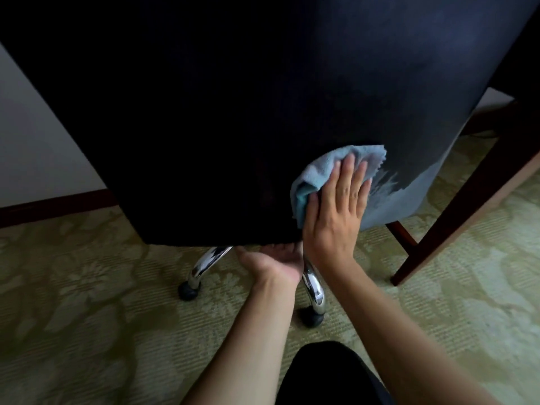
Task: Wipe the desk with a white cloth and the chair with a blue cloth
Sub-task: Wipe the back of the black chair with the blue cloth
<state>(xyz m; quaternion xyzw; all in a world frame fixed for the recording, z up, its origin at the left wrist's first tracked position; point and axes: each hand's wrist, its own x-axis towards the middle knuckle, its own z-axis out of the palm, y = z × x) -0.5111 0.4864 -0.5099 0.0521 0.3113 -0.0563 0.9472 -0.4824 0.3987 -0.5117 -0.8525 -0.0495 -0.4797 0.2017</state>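
Note:
The dark back of the chair fills the upper part of the view. My right hand presses a light blue cloth flat against the lower right of the chair back, fingers straight and spread. Under the bottom edge of the back, my left hand reaches palm up, its fingertips hidden behind the edge. The white cloth is not in view.
Two chrome chair legs with black casters stand on a green patterned carpet. A dark wooden desk leg slants at the right. A pale wall with a dark skirting board is at the left.

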